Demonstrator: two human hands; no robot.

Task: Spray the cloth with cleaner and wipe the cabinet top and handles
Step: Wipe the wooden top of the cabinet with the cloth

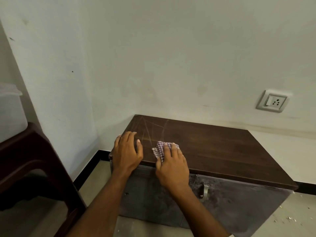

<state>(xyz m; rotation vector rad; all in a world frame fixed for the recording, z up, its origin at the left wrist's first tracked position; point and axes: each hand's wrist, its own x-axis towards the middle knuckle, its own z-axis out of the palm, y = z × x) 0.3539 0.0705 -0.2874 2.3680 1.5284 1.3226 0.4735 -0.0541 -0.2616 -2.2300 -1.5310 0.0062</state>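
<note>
Right grip: the right hand (172, 165) lies palm down on the cloth (160, 149), fingers spread and nearly straight, pressing it flat to the wood; no finger visibly curls round it.
Left grip: the left hand (127, 152) holds nothing; its loosely bent fingers rest on the near-left corner of the cabinet top (213, 147), thumb pointing toward the cloth.
Cloth: a small checked piece, purple and white, bunched under the right fingers, its free edge showing at 10 o'clock from that hand. It sits near the front edge of the top, left of middle, just beside the left thumb but apart from it.
Cabinet top: dark brown wood, with pale streaks at 12 o'clock from the left hand, running toward the back-left corner.
Cabinet front: grey, dusty doors below the top; one metal handle (204, 189) shows at 4 o'clock from the right hand, partly behind the wrist.
Wall: pale, with a socket plate (272, 101) at 2 o'clock from the cabinet.
Left edge: a dark wooden stool (25, 161) carrying a translucent plastic tub (10, 115), at 9 o'clock from the hands.
Floor: light tiles, with small pale scraps at 4 o'clock from the cabinet.
</note>
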